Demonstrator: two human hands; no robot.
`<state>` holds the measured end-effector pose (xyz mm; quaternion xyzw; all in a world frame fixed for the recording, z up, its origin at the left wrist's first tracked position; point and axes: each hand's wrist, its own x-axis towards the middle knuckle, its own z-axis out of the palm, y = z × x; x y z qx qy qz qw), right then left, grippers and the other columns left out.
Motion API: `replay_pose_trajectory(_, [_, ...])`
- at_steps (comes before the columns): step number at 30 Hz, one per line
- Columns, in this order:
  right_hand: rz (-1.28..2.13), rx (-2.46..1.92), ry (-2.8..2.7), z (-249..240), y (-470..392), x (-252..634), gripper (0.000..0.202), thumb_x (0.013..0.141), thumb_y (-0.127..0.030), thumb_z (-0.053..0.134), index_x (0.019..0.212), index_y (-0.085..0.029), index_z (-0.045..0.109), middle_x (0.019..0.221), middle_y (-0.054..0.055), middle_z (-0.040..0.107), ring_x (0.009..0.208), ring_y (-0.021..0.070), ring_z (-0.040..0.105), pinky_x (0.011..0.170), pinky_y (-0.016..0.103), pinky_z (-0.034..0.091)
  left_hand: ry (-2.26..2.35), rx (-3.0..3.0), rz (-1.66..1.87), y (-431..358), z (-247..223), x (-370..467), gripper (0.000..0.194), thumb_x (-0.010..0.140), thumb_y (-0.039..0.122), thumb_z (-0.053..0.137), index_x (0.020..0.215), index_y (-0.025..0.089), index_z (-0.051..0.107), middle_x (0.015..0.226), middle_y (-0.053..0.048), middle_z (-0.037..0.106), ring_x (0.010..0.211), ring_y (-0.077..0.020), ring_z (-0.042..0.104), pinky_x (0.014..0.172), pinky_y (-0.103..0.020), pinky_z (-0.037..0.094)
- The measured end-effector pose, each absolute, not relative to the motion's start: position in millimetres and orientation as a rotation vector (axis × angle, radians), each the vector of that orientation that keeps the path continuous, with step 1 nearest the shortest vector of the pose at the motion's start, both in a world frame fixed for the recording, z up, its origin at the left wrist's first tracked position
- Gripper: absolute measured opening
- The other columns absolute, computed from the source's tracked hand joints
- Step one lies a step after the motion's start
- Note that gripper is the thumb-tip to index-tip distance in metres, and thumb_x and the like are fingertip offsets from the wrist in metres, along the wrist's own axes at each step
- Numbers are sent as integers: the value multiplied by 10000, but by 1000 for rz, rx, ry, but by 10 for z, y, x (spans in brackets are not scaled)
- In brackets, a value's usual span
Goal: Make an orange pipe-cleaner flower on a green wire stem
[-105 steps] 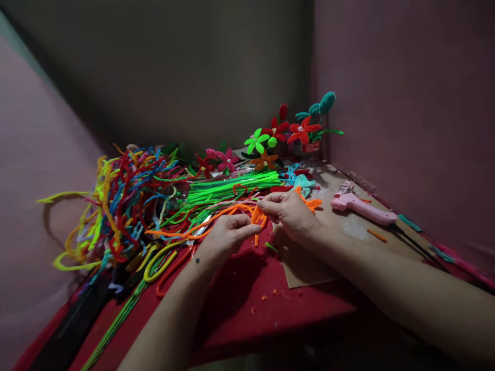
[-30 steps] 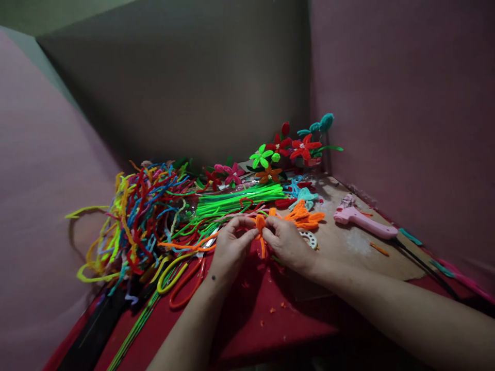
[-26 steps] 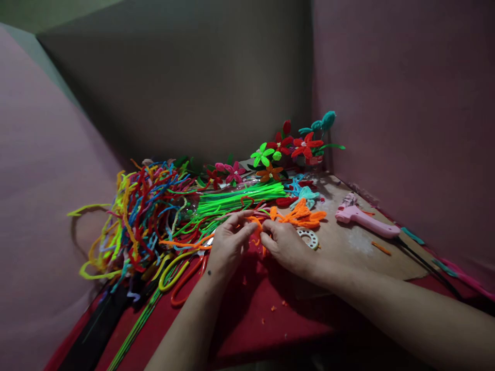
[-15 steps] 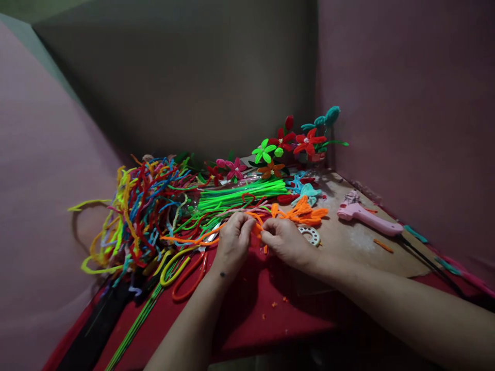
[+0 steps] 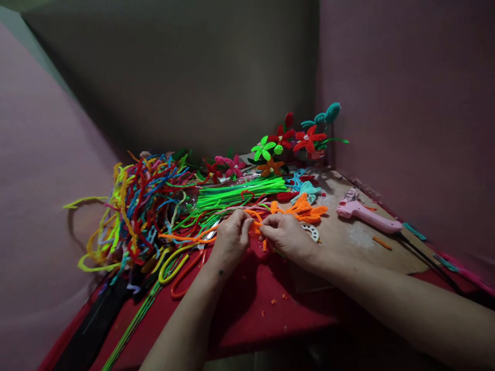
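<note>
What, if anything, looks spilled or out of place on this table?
Tiny orange scraps lie scattered on the red cloth, and a whitish patch, possibly glue residue, marks the cardboard beside the pink glue gun; both stand out against plain surfaces.

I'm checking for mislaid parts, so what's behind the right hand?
Part of a white ring with dark holes shows behind the right hand, and orange petals lie beyond. The hand covers the ring's remainder; anything else there can't be seen.
</note>
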<state>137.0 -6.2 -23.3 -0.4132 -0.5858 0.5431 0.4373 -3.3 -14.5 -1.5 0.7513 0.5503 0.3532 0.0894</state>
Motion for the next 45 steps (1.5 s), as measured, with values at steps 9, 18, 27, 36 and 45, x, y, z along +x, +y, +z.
replay_pose_trajectory(9, [1308, -1036, -1588, -215, -63, 1402, 184, 706, -213, 565, 537, -141, 558, 450, -41, 475, 424, 66, 391, 451, 211, 291, 1593, 2080, 1069, -131, -20, -86, 203, 833, 282, 440, 651, 195, 465, 454, 54, 466, 410, -83, 404, 455, -196, 318])
replay_pose_trajectory(18, [1258, -998, -1546, -177, -131, 1404, 234, 745, -190, 530, 519, -153, 480, 479, -51, 435, 471, 70, 379, 472, 212, 288, 1252, 1435, 1138, -178, 63, 0, 170, 765, 352, 561, 787, 184, 561, 423, 83, 430, 316, -51, 336, 337, -166, 241])
replay_pose_trajectory(27, [1410, -959, -1398, -168, -146, 1403, 248, 744, -292, 557, 548, -149, 505, 433, -60, 424, 396, 55, 344, 405, 201, 247, 1204, 1321, 1076, -141, -8, 5, 236, 702, 347, 653, 636, 128, 596, 374, 48, 444, 312, -35, 312, 336, -171, 172])
replay_pose_trajectory(36, [1408, -1015, -1567, -142, -80, 1427, 245, 734, -265, 550, 524, -140, 542, 392, -45, 454, 347, 46, 343, 381, 190, 238, 1151, 1248, 1100, -135, 61, -40, 179, 678, 293, 686, 766, 146, 632, 457, 61, 487, 325, -20, 339, 332, -146, 208])
replay_pose_trajectory(45, [1528, -888, -1588, -161, -61, 1453, 201, 725, -250, 559, 567, -128, 576, 393, -48, 462, 320, 42, 342, 360, 183, 245, 1130, 1357, 1050, -119, 123, -130, 137, 695, 252, 671, 720, 145, 589, 445, 56, 513, 351, -38, 402, 347, -146, 293])
